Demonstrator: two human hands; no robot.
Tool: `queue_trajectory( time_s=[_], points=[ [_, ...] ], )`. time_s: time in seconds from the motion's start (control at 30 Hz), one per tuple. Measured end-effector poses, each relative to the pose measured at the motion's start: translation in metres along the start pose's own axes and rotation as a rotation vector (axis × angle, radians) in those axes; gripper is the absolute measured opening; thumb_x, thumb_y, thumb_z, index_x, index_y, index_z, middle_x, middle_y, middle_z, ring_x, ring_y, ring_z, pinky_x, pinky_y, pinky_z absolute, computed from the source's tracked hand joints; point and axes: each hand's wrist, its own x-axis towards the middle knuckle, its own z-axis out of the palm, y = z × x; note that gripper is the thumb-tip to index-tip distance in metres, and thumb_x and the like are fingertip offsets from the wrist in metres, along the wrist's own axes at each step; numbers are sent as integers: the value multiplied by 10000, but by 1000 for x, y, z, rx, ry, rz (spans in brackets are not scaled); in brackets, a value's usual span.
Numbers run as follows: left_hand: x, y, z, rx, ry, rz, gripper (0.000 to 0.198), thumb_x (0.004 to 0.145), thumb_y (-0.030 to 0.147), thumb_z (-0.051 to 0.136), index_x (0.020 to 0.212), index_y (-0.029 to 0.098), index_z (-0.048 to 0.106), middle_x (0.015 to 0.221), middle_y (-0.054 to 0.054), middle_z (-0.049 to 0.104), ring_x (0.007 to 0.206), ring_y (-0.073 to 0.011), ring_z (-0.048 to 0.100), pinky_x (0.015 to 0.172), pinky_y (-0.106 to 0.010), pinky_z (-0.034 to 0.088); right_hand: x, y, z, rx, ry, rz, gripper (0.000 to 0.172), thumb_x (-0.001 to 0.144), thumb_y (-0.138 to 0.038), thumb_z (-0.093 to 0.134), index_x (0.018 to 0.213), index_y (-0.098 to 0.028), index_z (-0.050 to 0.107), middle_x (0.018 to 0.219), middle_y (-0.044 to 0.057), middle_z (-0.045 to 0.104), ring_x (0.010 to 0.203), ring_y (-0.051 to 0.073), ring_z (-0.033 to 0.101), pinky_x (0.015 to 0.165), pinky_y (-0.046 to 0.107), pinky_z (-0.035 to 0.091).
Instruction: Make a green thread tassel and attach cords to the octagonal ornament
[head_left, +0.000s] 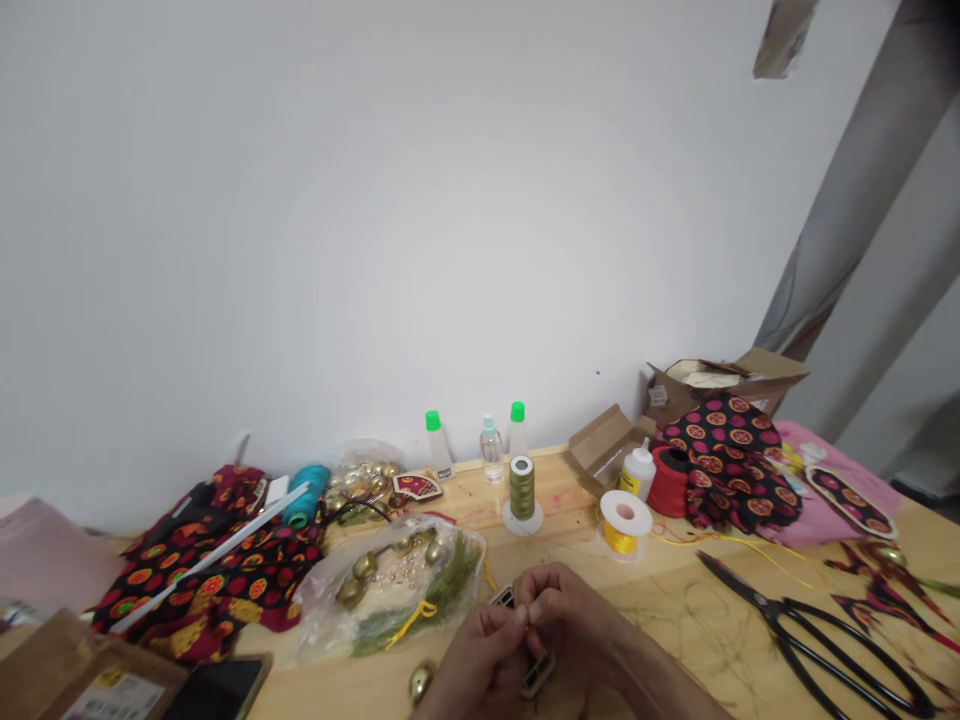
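Note:
My left hand (491, 645) and my right hand (555, 605) meet low in the middle of the view, fingertips pinched together. Whatever lies between the fingertips is too small to make out. Under and behind the hands shows a small dark item with a pale frame (538, 675), partly covered by the fingers. Just left of my left hand lies a gold bell (421, 682). A clear plastic bag (322, 590) holds gold bells, small beads and a green tassel (450, 590) tied with yellow cord.
Black scissors (784, 608) lie at the right among loose threads. Behind the hands stand a green thread spool (522, 490), a yellow thread spool (621, 538), a glue bottle (637, 470) and a clear bottle (491, 455). Patterned fabric (277, 575) and a phone (217, 688) lie left.

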Motion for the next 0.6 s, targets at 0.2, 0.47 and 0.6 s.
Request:
queue_trajectory(
  time_s=[0.2, 0.47, 0.6],
  points=[
    [1, 9, 6, -108, -50, 21, 407, 583, 510, 626, 526, 111, 570, 311, 89, 306, 261, 3, 150, 298, -171, 70, -6, -7, 6, 95, -71, -39, 107, 610, -191, 554, 594, -85, 557, 473, 1, 554, 377, 59, 480, 400, 160, 364],
    [-4, 20, 9, -188, -26, -48, 393, 571, 488, 645, 526, 139, 470, 332, 105, 293, 270, 6, 150, 278, -141, 72, -5, -6, 6, 58, -16, -74, 135, 642, -201, 617, 609, -102, 530, 510, 16, 585, 387, 43, 459, 408, 148, 340],
    [-5, 20, 9, -211, 0, -68, 408, 555, 490, 653, 532, 163, 410, 332, 128, 229, 287, 4, 108, 286, -138, 57, -4, -4, 2, -57, 37, -153, 130, 662, -225, 620, 666, -122, 541, 526, 0, 580, 373, 49, 443, 392, 166, 342]
  ],
)
